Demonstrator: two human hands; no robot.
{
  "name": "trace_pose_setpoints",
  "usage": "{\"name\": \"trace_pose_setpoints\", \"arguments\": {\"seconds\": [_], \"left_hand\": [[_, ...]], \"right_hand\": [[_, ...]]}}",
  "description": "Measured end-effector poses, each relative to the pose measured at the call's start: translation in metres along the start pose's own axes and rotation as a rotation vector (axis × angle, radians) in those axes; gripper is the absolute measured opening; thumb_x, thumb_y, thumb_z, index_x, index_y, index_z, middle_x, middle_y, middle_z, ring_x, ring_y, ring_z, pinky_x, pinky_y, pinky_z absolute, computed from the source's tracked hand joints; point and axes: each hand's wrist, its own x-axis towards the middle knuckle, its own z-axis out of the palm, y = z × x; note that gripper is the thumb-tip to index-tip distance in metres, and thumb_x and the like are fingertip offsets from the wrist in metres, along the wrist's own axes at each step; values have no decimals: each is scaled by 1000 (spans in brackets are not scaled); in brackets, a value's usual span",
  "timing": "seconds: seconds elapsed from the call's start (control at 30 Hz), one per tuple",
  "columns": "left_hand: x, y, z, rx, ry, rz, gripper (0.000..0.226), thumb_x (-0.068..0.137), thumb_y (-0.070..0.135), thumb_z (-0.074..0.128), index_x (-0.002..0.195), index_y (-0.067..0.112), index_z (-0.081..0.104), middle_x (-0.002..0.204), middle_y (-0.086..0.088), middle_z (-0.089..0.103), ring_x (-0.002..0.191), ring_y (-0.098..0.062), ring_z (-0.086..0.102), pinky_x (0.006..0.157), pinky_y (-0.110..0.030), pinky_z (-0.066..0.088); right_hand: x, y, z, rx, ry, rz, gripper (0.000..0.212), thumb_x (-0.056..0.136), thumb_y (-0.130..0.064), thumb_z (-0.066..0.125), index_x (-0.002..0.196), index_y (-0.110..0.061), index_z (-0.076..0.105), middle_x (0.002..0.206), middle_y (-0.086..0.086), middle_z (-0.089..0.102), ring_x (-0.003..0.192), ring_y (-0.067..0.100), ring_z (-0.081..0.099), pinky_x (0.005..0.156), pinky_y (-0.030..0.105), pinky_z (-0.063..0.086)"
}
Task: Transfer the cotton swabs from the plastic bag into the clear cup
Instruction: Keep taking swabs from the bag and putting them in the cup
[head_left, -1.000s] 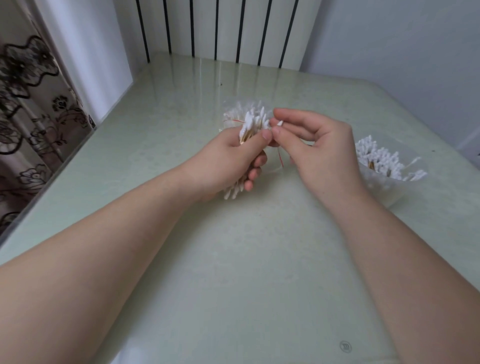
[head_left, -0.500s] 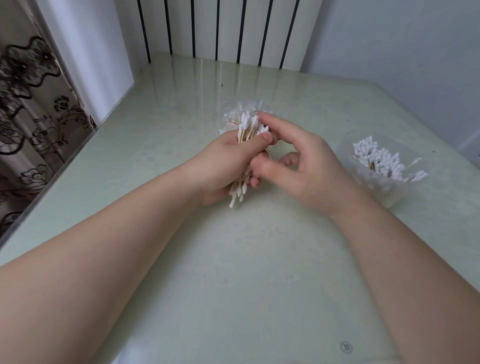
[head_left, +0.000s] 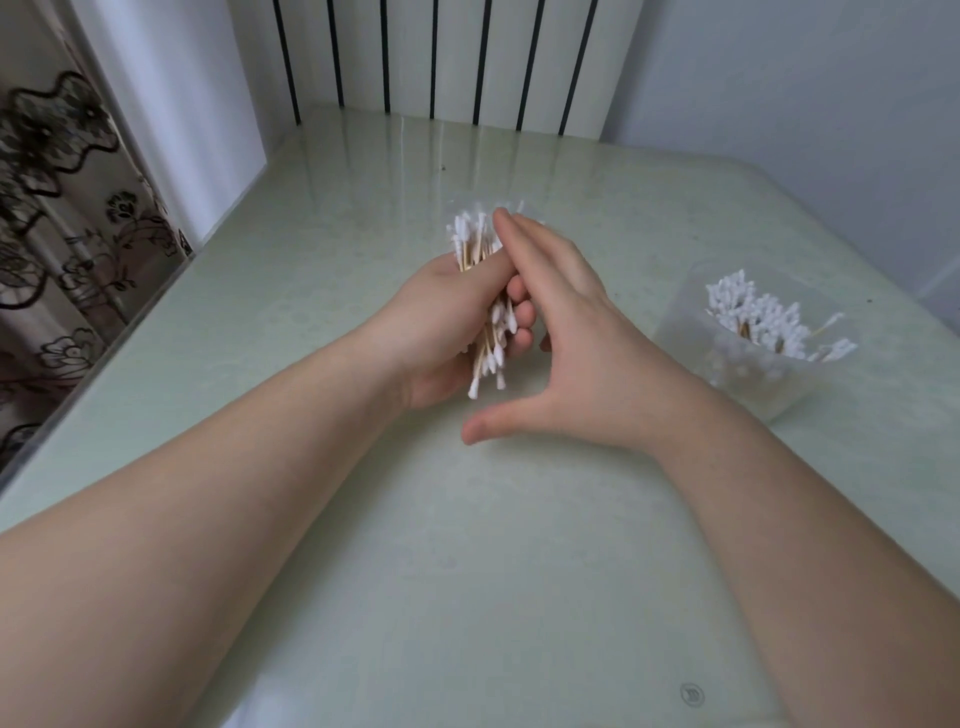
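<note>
Right hand: opened since a second ago, pinch released, fingers now flat against bundle, holding nothing. Left hand: clenched around cotton swabs inside plastic bag. Clear cup: part-filled, well apart at right. Likely re-gripping before next extraction.

I sat in a home room. A white ribbed radiator stood behind my pale green glass-topped table. A floral lace curtain hung alongside.
</note>
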Motion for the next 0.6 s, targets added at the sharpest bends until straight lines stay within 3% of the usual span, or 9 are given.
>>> {"name": "trace_pose_setpoints", "arguments": {"seconds": [0.1,0.2,0.27,0.33,0.43,0.53,0.6], "left_hand": [[-1,-1,0,1,3,-13,43,105,34,55,65,16,52,59,-3,54,54,-15,53,55,-21,50],[-2,-1,1,16,19,-8,42,105,31,54,66,15,53,58,-3,55,52,-15,54,50,-20,49],[-3,1,2,17,16,4,39,105,30,54,69,14,55,60,-3,56,51,-12,57,50,-19,51],[-4,2,3,3,-5,-3,38,104,29,54,71,13,56,60,-3,57,50,-11,58,51,-20,52],[-7,2,3,25,-54,-37,37,104,27,55,71,11,55,62,-4,59,50,-11,61,50,-20,52],[-11,2,5,47,-119,-78,30,104,21,56,76,10,57,68,-5,61,56,-12,65,50,-23,53],[-11,1,6,24,-124,-82,23,103,20,57,82,10,60,70,-3,64,62,-14,68,58,-27,58]], "right_hand": [[2,1,2,-38,30,-3,134,55,-65,85,159,-37,5,158,-21,11,141,1,26,112,31,40],[6,6,4,-57,162,-69,105,71,-45,84,157,-24,28,144,-11,40,119,3,47,95,14,40],[6,8,2,-45,262,-104,89,74,-33,83,152,-20,41,137,-12,50,118,4,51,90,11,38],[5,11,-1,-58,244,-111,98,69,-41,85,153,-23,38,146,-13,43,132,7,42,98,18,39],[2,10,-4,-88,55,-66,129,57,-53,90,160,-31,14,162,-17,13,143,6,23,113,21,30],[4,11,-5,-148,68,-93,127,58,-48,91,160,-24,18,155,-13,29,128,-1,26,103,5,27],[4,11,-8,-135,69,-100,130,56,-51,91,160,-24,18,147,-19,30,131,-2,25,102,5,31]]}}
